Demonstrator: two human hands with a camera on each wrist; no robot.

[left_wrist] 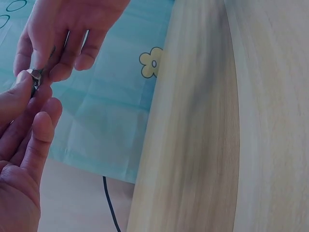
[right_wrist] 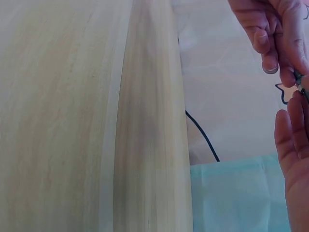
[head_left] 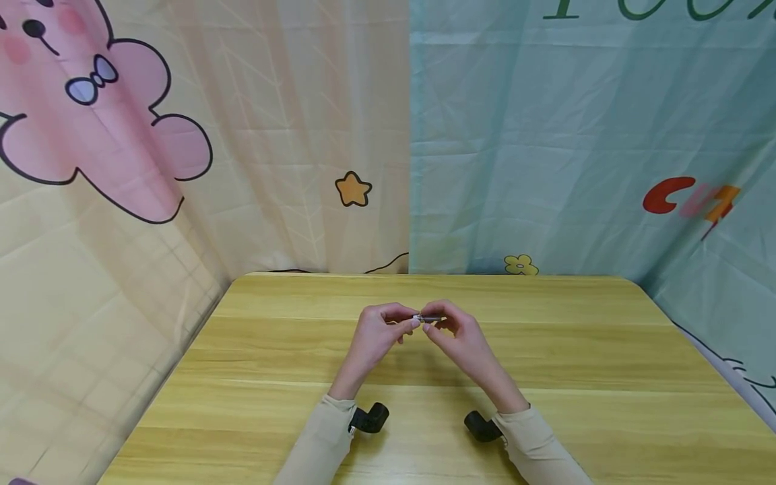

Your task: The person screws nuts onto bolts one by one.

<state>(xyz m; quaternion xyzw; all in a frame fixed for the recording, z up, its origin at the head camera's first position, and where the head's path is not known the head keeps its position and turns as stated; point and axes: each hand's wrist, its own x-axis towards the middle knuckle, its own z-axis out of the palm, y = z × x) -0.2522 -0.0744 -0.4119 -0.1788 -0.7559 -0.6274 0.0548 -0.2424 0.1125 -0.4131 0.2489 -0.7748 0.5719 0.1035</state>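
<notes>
A small slim metal object [head_left: 431,318], silvery at one end and darker along its length, is held between both hands above the middle of the table. My left hand [head_left: 378,331] pinches its left end between thumb and fingers. From the other side my right hand [head_left: 459,337] grips the darker end. Up close in the left wrist view, the metal object [left_wrist: 35,74] shows a shiny part by the left thumb and a thin dark piece near the right fingers. Fingers cover much of it, so its exact kind is unclear. In the right wrist view only a sliver shows.
The wooden table [head_left: 273,364] spreads beneath both forearms. Patterned curtains [head_left: 291,135] hang behind it and at its sides. A black wrist camera [head_left: 371,417] sits on the left sleeve, another camera [head_left: 481,426] on the right one.
</notes>
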